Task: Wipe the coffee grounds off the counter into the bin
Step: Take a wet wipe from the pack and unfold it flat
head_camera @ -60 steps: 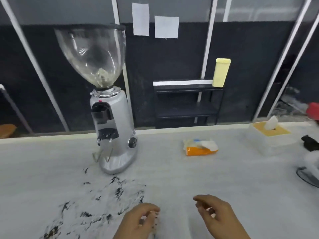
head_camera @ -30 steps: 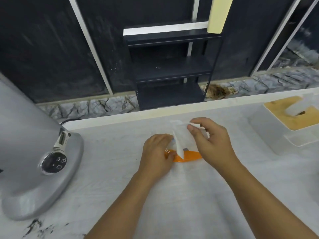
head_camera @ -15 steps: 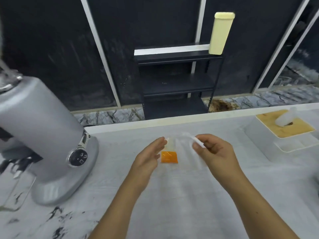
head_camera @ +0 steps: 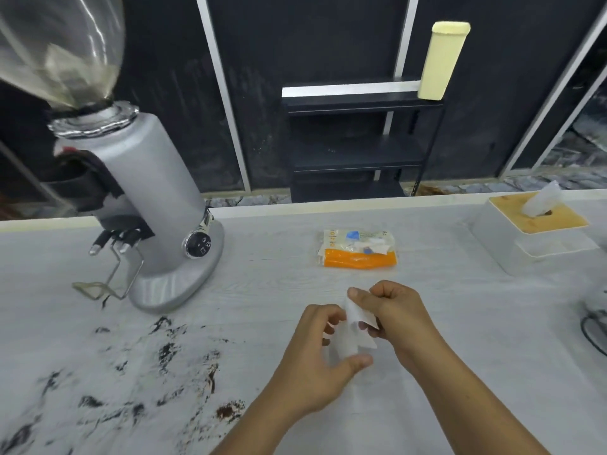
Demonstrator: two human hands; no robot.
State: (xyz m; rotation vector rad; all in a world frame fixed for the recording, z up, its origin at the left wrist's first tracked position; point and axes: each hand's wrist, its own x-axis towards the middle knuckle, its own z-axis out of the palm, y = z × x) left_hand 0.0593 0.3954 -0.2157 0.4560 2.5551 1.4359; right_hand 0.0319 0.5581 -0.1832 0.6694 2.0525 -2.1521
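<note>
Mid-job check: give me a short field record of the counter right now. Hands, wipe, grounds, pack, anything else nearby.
left hand: holding white wipe, lower edge
right hand: pinching wipe's top
wipe: off the counter, between both hands, partly folded
coffee grounds: scattered on counter, left of the hands, unwiped
wipe pack: flat on counter, beyond the hands
grinder: upright, behind the grounds
tissue box: far right
bin: not in view

White wipe (head_camera: pixel 354 326) between both hands — coffee grounds (head_camera: pixel 164 356) leftward.
</note>
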